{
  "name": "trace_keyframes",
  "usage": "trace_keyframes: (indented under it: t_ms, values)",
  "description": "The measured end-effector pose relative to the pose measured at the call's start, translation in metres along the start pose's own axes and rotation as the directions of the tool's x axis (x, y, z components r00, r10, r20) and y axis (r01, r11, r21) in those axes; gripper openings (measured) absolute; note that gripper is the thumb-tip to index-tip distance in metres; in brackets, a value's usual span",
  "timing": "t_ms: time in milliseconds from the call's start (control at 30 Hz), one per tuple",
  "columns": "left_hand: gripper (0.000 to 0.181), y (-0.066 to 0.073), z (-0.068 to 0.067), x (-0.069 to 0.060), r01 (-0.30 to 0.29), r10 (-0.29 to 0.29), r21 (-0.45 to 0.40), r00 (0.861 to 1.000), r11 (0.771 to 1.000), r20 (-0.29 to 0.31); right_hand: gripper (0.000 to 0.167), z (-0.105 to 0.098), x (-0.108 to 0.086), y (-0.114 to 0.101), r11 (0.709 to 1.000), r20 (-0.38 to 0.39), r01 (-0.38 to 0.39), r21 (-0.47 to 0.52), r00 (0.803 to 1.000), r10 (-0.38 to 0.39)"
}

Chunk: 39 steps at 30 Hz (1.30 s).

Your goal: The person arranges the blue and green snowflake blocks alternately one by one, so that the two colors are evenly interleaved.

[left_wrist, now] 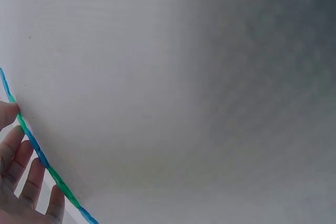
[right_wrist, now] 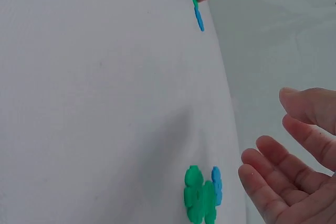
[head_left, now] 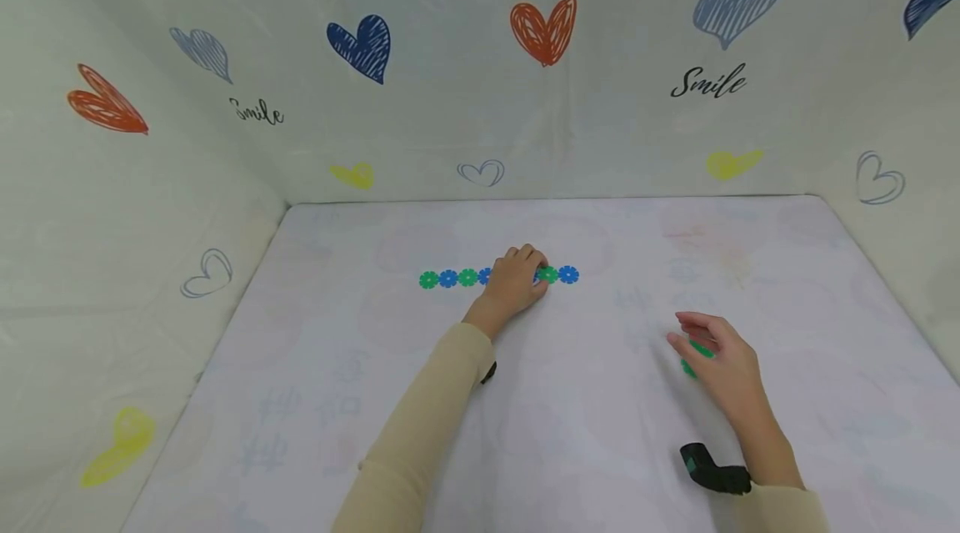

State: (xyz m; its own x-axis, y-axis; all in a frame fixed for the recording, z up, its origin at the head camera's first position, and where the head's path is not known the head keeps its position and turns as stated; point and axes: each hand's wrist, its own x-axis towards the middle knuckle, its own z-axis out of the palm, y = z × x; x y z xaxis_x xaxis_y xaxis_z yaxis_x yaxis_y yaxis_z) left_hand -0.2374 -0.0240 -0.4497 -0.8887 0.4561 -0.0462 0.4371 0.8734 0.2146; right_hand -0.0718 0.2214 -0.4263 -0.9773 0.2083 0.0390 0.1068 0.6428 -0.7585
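A straight row of flower-shaped plastic discs (head_left: 448, 279), green alternating with blue, lies on the white table. My left hand (head_left: 513, 283) covers its middle and holds it, thumb and index finger on either side of a green disc (head_left: 551, 275) near the right end. Seen edge-on in the left wrist view, the row (left_wrist: 60, 182) runs past my fingertips. Off to the right, my right hand (head_left: 727, 366) hovers empty, fingers spread and loosely bent. Green discs (right_wrist: 194, 195) and a blue disc (right_wrist: 217, 184) lie below it, partly hidden by it in the head view.
White cloth walls printed with hearts (head_left: 543, 31) enclose the table (head_left: 592, 433) at the back and sides. A black wrist-camera mount (head_left: 712, 473) juts out beside the right wrist, close to the tabletop.
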Motion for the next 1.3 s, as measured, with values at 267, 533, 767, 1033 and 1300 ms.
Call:
trace_keyframes:
  t_ms: [267, 533, 767, 1033, 1300]
  values:
    - [0.033, -0.001, 0.002, 0.0, -0.002, 0.002, -0.001, 1.0, 1.0, -0.007, 0.049, -0.004, -0.008, 0.013, 0.997, -0.003, -0.068, 0.029, 0.998, 0.068]
    - [0.033, -0.002, 0.005, 0.002, -0.001, 0.001, 0.01, 1.0, 1.0, -0.017, 0.049, -0.006, -0.014, 0.019, 0.995, -0.016, -0.096, 0.008, 0.995, 0.096]
    - [0.032, -0.003, 0.004, 0.001, -0.006, 0.006, 0.01, 1.0, 1.0, -0.025, 0.048, -0.005, -0.018, 0.026, 0.986, -0.02, -0.159, -0.051, 0.987, 0.158]
    - [0.033, -0.002, 0.004, 0.0, -0.003, 0.003, 0.009, 1.0, 1.0, -0.023, 0.05, 0.0, -0.018, 0.034, 0.967, 0.024, -0.229, -0.108, 0.972, 0.233]
    - [0.033, -0.001, 0.003, 0.0, -0.003, 0.003, 0.013, 1.0, 1.0, -0.021, 0.052, -0.001, -0.015, 0.04, 0.975, 0.056, -0.152, -0.162, 0.985, 0.163]
